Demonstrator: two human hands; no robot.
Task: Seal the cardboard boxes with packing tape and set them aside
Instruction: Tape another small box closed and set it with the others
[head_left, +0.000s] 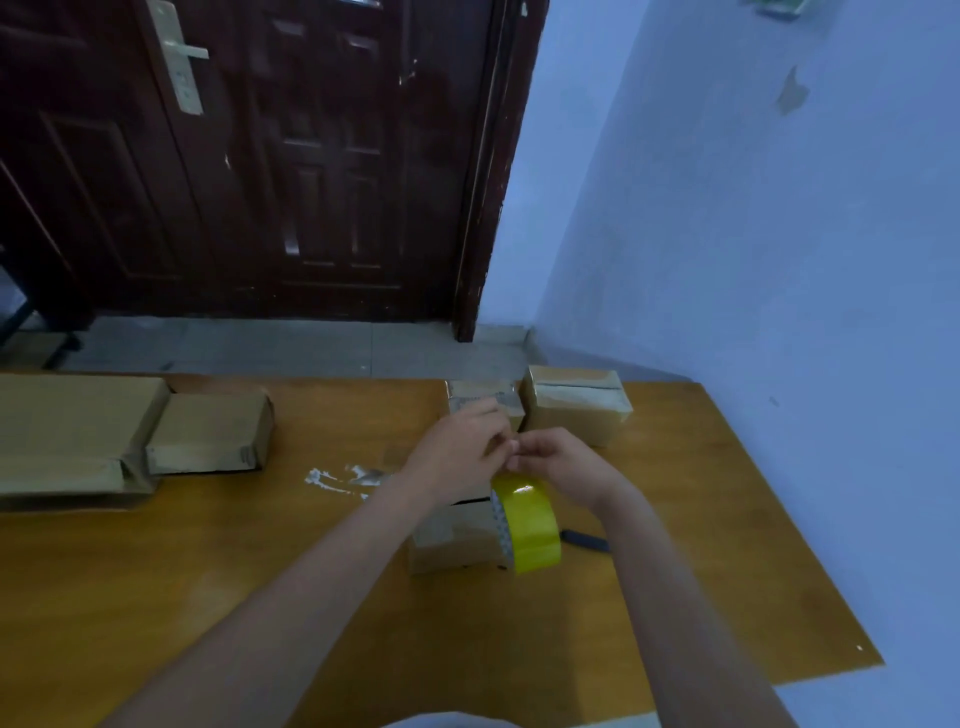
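Picking at the tape (530, 525), both hands meeting just above the roll. Left hand (457, 449) curled, fingertips pinched together at the top of the roll, apparently on the loose end of the strip, though the strip itself is too thin and blurred to make out. Right hand (558, 460) curled too, fingers bunched against the left ones at the same spot; hard to tell whether it pinches the strip or steadies the roll from above. Roll standing on edge, yellow, hanging below the fingers and in front of the near box (452, 540), probably so the strip can be drawn straight out over that box's top seam. Near box sitting on the table (260, 571) right under the wrists, within easy reach, its flaps down and not yet taped as far as can be judged. Two boxes at the far edge, middle box (485, 402) half hidden behind the left hand and far box (576, 405) beside it with shiny tape across its top: likely the finished ones, parked out of the way. More cartons, long box (72, 436) and flat box (208, 431), off to the left, well apart, seemingly waiting. Dark cutter (584, 540) lying just right of the roll, handy for cutting. Scraps (337, 478) stuck to the table left of the near box.
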